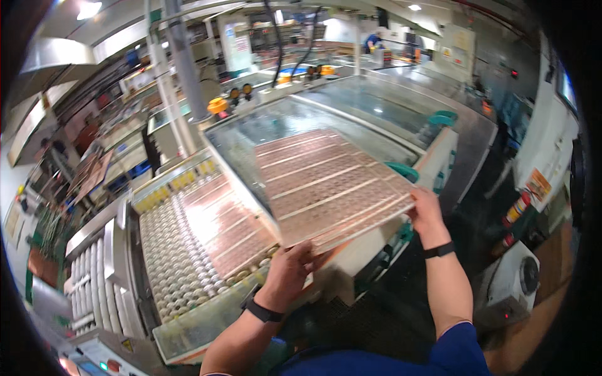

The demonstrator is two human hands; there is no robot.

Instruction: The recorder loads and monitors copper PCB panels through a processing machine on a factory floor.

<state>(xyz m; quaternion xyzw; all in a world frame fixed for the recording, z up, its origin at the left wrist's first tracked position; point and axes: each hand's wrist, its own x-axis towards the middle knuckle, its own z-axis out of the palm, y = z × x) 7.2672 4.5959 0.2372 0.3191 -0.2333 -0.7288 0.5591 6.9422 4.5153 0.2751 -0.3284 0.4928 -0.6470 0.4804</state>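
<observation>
A copper-coloured circuit board panel [332, 182] with pale stripes is held up tilted between my hands, over the machine's glass-covered top. My left hand [290, 271] grips its near left corner, fingers closed on the edge. At the near right corner my right hand [427, 213] pinches the panel, thumb toward the upper face. To the left, a second copper panel [229, 229], shiny with glare, lies flat on the conveyor's roller bed [172, 257]. Both wrists wear dark bands.
A raised frame edge [241, 194] divides the roller bed from the glass top. Green handles [444, 118] sit along the right side. A white pole [166, 81] stands behind the conveyor. A white boxy unit with a round fan [511, 282] is on the floor at right. Far back, another person [374, 42] works.
</observation>
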